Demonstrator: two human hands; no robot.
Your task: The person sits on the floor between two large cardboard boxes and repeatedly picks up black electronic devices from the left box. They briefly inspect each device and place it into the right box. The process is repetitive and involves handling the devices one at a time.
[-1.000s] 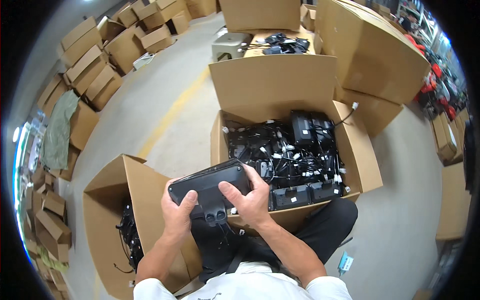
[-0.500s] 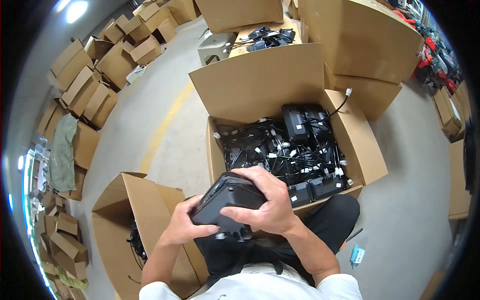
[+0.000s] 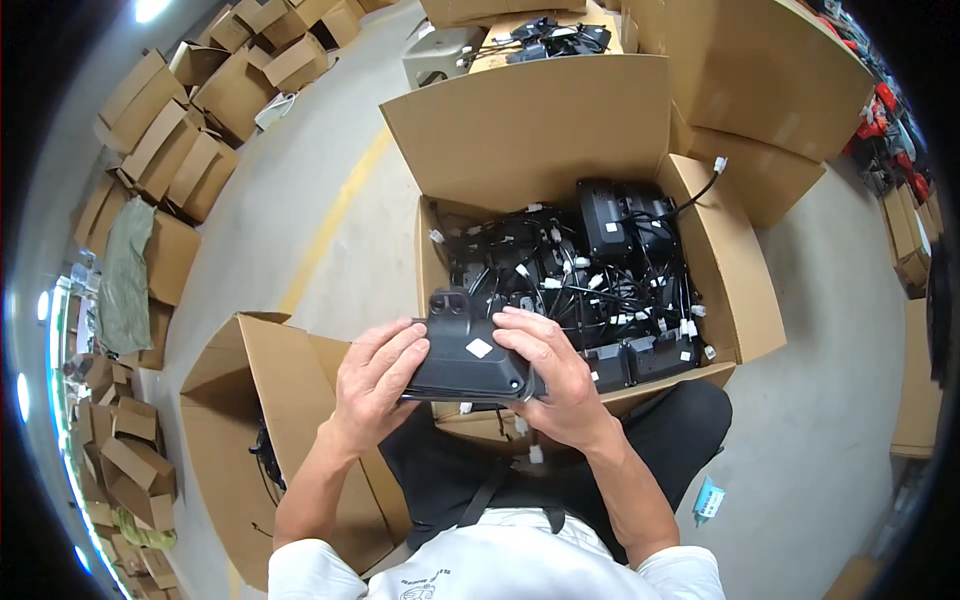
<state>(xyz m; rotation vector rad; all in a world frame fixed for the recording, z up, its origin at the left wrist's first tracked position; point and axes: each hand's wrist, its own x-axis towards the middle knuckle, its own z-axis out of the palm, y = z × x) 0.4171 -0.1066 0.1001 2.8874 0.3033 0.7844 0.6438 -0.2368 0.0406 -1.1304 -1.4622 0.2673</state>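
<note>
Above your dark trousers (image 3: 660,435), your left hand (image 3: 378,385) and right hand (image 3: 557,378) grip a black unit (image 3: 450,362) between them, one at each side. The unit is in front of you, at the near edge of the big box (image 3: 735,275), with its two-holed bracket (image 3: 449,303) pointing away and a white sticker (image 3: 479,348) facing up. By your left arm stands an open carton (image 3: 290,385) with dark cables inside. The big box holds more units (image 3: 605,222) and tangled leads with white plugs. Beyond it, black parts (image 3: 562,40) lie near a pale stool (image 3: 440,55).
</note>
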